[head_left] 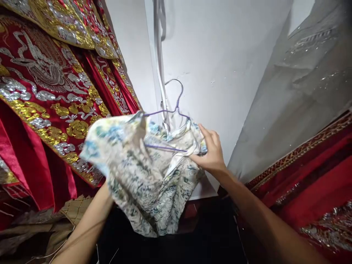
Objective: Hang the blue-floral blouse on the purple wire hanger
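Note:
A white garment (143, 172) with a blue and green floral print hangs on a thin purple wire hanger (176, 106), held up in front of a white wall. My right hand (210, 152) grips the garment's right shoulder edge beside the hanger wire. My left forearm (88, 227) reaches up under the cloth on the left. The hand itself is hidden behind the fabric, so its grip does not show.
Red robes (49, 95) with heavy gold and silver embroidery hang at the left. A grey sequinned garment (297, 95) and more red embroidered cloth (316, 183) hang at the right. White straps (158, 62) dangle down the wall (220, 51). The floor below is dark.

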Tool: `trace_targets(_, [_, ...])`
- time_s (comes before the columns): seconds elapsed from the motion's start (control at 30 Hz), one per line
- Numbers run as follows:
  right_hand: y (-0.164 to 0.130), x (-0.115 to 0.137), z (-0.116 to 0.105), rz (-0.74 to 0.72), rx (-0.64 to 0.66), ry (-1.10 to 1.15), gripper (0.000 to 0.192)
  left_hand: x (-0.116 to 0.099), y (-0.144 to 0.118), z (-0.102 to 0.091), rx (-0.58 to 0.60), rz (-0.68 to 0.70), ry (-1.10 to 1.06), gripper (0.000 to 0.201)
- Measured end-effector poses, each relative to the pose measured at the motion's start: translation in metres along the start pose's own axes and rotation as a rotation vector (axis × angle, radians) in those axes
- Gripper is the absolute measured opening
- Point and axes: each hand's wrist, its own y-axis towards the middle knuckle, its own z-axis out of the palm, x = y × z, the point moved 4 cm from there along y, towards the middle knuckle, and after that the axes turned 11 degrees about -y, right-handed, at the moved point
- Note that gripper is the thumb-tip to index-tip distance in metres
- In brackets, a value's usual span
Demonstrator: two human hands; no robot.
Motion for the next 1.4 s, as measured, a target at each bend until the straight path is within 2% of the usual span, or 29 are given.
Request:
trace_targets(0.03, [0.004, -0.007, -0.003, 0.040, 0.012, -0.018, 0.095, 0.014, -0.014, -0.003, -0.061, -0.075, -0.084, 0.070])
trace_targets(0.1, [0.012, -0.011, -0.006, 0.069, 0.060, -0.042, 0.091, 0.047, -0.047, 0.000, -0.225, -0.321, -0.401, 0.068])
trace_targets(0.17, [0.019, -0.004, -0.009, 0.027, 0.123, -0.036, 0.090, 0.074, -0.082, 0.015, -0.366, -0.540, -0.605, 0.055])
trace_targets(0.2, [0.022, 0.002, -0.011, -0.007, 0.154, -0.025, 0.091, 0.084, -0.098, 0.026, -0.401, -0.602, -0.627, 0.054])
trace_targets(0.3, [0.017, 0.023, -0.020, -0.126, 0.267, 0.082, 0.086, 0.103, -0.139, 0.060, -0.468, -0.693, -0.593, 0.067])
trace_targets(0.4, [-0.011, 0.046, -0.021, -0.232, 0.392, 0.434, 0.065, 0.111, -0.173, 0.091, -0.520, -0.782, -0.587, 0.073])
trace_targets(0.47, [-0.044, 0.058, -0.011, -0.167, 0.376, 0.696, 0.049, 0.111, -0.190, 0.107, -0.526, -0.836, -0.644, 0.076])
trace_targets(0.5, [-0.063, 0.060, -0.003, -0.048, 0.286, 0.774, 0.040, 0.110, -0.196, 0.112, -0.509, -0.845, -0.676, 0.077])
trace_targets(0.6, [-0.135, 0.057, 0.029, 0.597, -0.066, 0.787, 0.018, 0.103, -0.201, 0.120, -0.382, -0.812, -0.715, 0.078])
trace_targets(0.63, [-0.159, 0.059, 0.043, 0.785, -0.071, 0.791, 0.018, 0.101, -0.200, 0.120, -0.343, -0.793, -0.714, 0.076])
trace_targets(0.7, [-0.193, 0.069, 0.071, 0.944, 0.170, 0.869, 0.029, 0.096, -0.196, 0.116, -0.311, -0.754, -0.708, 0.073])
trace_targets(0.77, [-0.208, 0.075, 0.087, 0.962, 0.405, 0.907, 0.040, 0.093, -0.193, 0.110, -0.314, -0.733, -0.684, 0.069])
trace_targets(0.8, [-0.210, 0.073, 0.089, 0.938, 0.474, 0.894, 0.045, 0.091, -0.192, 0.108, -0.323, -0.736, -0.664, 0.069])
trace_targets(0.93, [-0.203, 0.060, 0.082, 0.794, 0.675, 0.789, 0.054, 0.090, -0.196, 0.105, -0.471, -0.788, -0.588, 0.073])
trace_targets(1.0, [-0.204, 0.055, 0.078, 0.780, 0.774, 0.790, 0.057, 0.092, -0.199, 0.108, -0.527, -0.792, -0.574, 0.072])
trace_targets(1.07, [-0.206, 0.050, 0.075, 0.819, 0.775, 0.812, 0.059, 0.096, -0.202, 0.114, -0.495, -0.807, -0.561, 0.064])
trace_targets(1.13, [-0.209, 0.044, 0.072, 0.887, 0.709, 0.842, 0.057, 0.100, -0.207, 0.115, -0.506, -0.790, -0.488, 0.059])
trace_targets(1.2, [-0.211, 0.039, 0.070, 0.958, 0.631, 0.864, 0.054, 0.099, -0.213, 0.107, -0.635, -0.662, -0.297, 0.064])
trace_targets(1.27, [-0.209, 0.037, 0.068, 0.992, 0.595, 0.870, 0.051, 0.090, -0.215, 0.100, -0.738, -0.429, -0.052, 0.066])
trace_targets(1.3, [-0.208, 0.038, 0.067, 0.991, 0.598, 0.868, 0.050, 0.085, -0.214, 0.101, -0.706, -0.323, 0.039, 0.061])
trace_targets(1.33, [-0.206, 0.040, 0.067, 0.978, 0.612, 0.864, 0.049, 0.082, -0.211, 0.106, -0.611, -0.249, 0.087, 0.052])
trace_targets(1.4, [-0.202, 0.048, 0.066, 0.920, 0.661, 0.851, 0.045, 0.080, -0.203, 0.123, -0.331, -0.205, 0.052, 0.035])
